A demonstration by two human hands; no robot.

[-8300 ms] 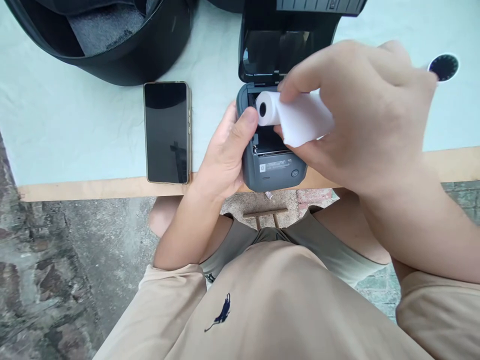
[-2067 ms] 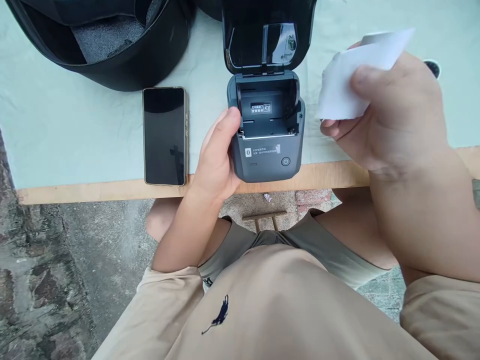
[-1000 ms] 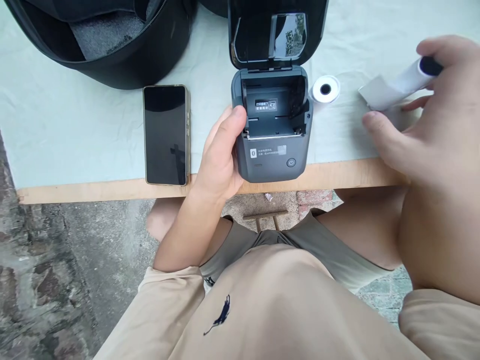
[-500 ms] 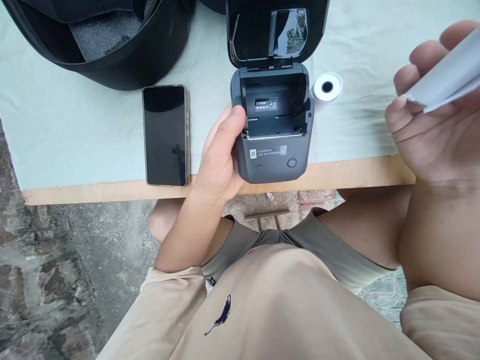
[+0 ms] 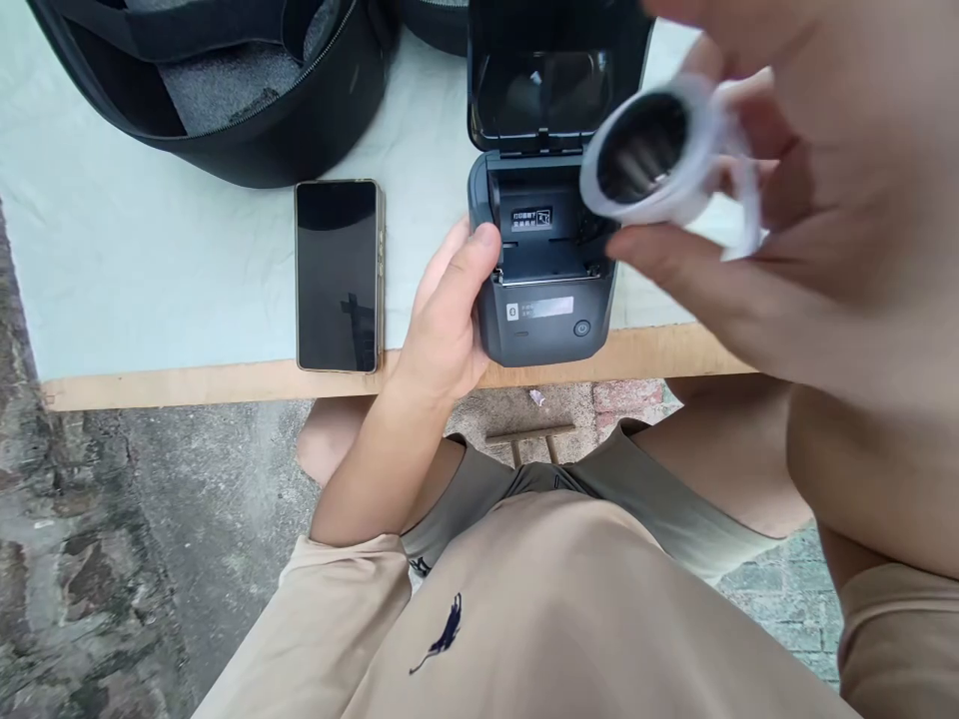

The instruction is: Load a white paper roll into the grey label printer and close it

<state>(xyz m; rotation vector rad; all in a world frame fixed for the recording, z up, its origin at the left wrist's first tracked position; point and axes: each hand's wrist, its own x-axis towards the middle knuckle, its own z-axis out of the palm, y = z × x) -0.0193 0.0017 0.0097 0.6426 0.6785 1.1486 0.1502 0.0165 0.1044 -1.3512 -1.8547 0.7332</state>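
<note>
A dark grey label printer (image 5: 543, 335) stands near the table's front edge, its black lid (image 5: 558, 90) raised and its paper bay showing bare. My left hand (image 5: 446, 310) grips the printer's left side, thumb on the rim of the bay. In my right hand (image 5: 794, 230), above the bay's right side, is a white paper roll (image 5: 700, 170) with a wide, dark hollow core. It is blurred and tilted, its core opening facing left. Thumb and fingers close around it, and a thin curved strip of it shows near my palm.
Left of the printer lies a smartphone (image 5: 337, 275), screen up. Behind it sits an open black zippered case (image 5: 300, 135) with grey foam inside. Another dark case (image 5: 439, 25) is partly visible at the back. A pale cloth (image 5: 135, 290) covers the table, whose wooden edge (image 5: 187, 381) faces me.
My right hand has moved left and turned, bringing the white roll from the far right to over the printer. The small roll on the table is now hidden. My left hand keeps its grip.
</note>
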